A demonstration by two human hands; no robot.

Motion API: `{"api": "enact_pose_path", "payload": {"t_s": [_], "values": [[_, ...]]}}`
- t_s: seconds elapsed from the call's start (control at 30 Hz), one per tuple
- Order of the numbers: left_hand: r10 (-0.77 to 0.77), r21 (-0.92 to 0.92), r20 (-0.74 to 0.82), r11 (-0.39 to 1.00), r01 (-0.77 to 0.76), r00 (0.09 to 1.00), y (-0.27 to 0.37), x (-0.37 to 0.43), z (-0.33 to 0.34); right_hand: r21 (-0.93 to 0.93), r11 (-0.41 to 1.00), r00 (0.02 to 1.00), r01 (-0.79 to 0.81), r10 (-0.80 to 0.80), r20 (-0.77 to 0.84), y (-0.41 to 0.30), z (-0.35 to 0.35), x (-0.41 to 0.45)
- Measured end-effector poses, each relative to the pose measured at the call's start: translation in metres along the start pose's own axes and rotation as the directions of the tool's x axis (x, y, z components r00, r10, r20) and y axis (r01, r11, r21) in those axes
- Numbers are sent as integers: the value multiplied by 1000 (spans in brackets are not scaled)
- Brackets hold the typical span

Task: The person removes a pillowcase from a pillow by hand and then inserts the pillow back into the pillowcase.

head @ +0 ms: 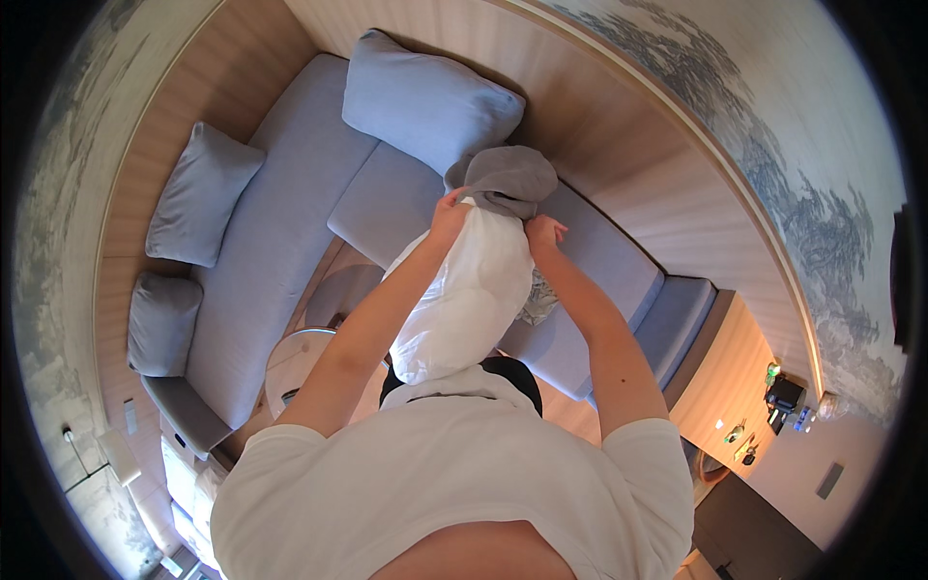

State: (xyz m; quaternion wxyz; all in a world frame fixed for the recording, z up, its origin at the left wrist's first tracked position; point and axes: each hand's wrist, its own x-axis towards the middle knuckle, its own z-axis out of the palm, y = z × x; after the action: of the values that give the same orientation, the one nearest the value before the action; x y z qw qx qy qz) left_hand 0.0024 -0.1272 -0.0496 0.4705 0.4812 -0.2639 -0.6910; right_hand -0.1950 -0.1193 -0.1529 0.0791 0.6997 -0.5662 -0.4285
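A white pillow insert [471, 290] stretches away from my torso, its near end against my shirt. A grey fabric cushion cover [511, 174] is bunched around its far end, so that end is hidden. On the left edge of the cover's mouth, my left hand [449, 214] pinches the grey cloth where it meets the white insert. My right hand [544, 230] is at the opposite edge of the mouth, thumb side against the cloth and some fingers sticking out to the right. Its exact hold is partly hidden.
A blue-grey corner sofa [290, 181] wraps around me, with a large cushion [431, 98] and two smaller ones, a cushion [203, 196] and another cushion [165, 322]. Crumpled patterned cloth [539, 299] lies by my right forearm. A round table [283, 362] stands left; a wooden counter [725, 362] right.
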Motion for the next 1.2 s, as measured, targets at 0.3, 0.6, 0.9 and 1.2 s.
{"api": "enact_pose_path", "payload": {"t_s": [0.3,0.6,0.9,1.2], "values": [[-84,158,105,985,67,991,-4,2,2,-1,991,938,131,-125,-324,3,17,10],[-22,143,-8,989,23,1000,-18,15,-10,-49,977,977,209,-206,59,2,-10,4],[422,565,-145,778,-276,895,15,-14,-23,388,858,853,336,-103,-511,6,52,3],[580,824,-164,525,-212,798,27,-22,-54,510,761,807,401,-31,-589,24,-13,-28]]}}
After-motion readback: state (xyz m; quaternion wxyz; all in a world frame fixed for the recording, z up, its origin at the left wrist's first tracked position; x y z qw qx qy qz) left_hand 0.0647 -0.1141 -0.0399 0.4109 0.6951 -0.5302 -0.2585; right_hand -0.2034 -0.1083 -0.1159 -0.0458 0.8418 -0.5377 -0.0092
